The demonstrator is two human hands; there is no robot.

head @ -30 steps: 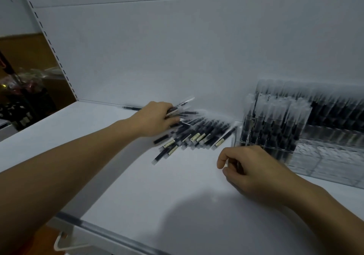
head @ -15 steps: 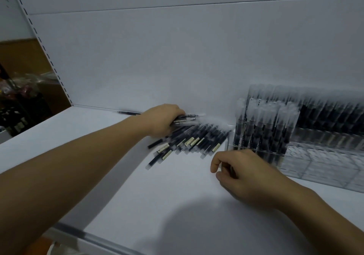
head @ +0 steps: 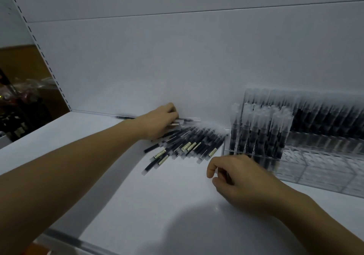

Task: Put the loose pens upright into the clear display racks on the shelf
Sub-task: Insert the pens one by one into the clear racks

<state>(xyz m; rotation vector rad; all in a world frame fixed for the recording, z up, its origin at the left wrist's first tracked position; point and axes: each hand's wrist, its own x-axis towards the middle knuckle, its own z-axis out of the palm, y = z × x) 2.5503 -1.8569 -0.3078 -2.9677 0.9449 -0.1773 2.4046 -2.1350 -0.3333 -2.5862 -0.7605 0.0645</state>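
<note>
My left hand [head: 159, 122] grips loose pens [head: 189, 146] at the pile's eleven o'clock: likely light, stiff and slick, best pinched mid-barrel. My right hand [head: 242, 179] half-curls; contents I cannot tell.

1 wide-angle head view looks forward and down, close over the shelf [head: 126, 211], back panel [head: 177, 61] across the top.

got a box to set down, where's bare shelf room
Bare shelf: the front strip between left arm and right hand, and the part left of that arm. Crowded: from the loose pens to the racks.
</note>
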